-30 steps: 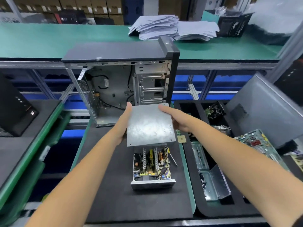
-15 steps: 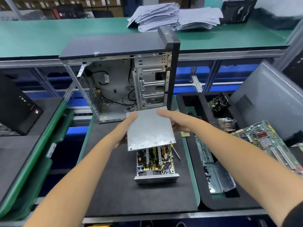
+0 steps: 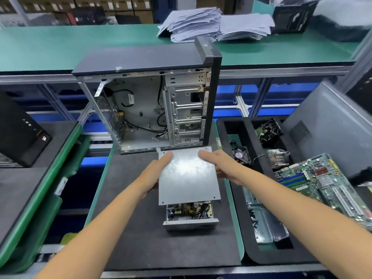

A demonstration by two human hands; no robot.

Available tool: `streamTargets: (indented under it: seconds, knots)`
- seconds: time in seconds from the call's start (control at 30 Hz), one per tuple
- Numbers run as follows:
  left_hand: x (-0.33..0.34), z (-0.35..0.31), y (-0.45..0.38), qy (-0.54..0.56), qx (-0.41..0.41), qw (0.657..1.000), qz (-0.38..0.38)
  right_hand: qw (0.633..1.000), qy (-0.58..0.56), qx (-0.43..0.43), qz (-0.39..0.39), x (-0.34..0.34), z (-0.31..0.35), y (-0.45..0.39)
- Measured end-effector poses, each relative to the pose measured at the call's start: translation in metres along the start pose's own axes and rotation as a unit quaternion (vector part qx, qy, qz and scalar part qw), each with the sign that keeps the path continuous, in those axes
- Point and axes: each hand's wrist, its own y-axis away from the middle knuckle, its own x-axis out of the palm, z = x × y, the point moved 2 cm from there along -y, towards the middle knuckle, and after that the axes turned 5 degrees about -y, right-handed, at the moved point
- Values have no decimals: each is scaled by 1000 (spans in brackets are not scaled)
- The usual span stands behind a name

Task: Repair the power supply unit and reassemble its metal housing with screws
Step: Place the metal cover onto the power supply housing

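Both hands, the left hand (image 3: 159, 174) and right hand (image 3: 219, 168), hold the metal cover (image 3: 187, 176) by its edges over the power supply (image 3: 190, 216) on the worktop (image 3: 128, 228). Circuit board partly exposed; cover unseated, screws seemingly still to come.

Grey cover (image 3: 187, 176), green bench (image 3: 80, 43), blk mat (image 3: 130, 228)

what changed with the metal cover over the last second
Both hands, left hand and right hand, brought the metal cover toward the person and down over the open power supply unit, hiding more of its board. Both hands kept hold; the computer case stayed put.
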Motion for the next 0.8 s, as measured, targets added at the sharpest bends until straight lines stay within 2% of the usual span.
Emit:
streamTargets:
  seconds: [0.17, 0.53, 0.8]
  knots:
    - [-1, 4, 9, -3, -17, 1000, -22, 996, -59, 33, -53, 8, -16, 6]
    - [14, 27, 22, 13, 7, 1000, 11, 999, -45, 19, -23, 9, -28, 24]
    - [17, 49, 14, 12, -34, 999, -9, 995, -66, 68, -39, 10, -61, 17]
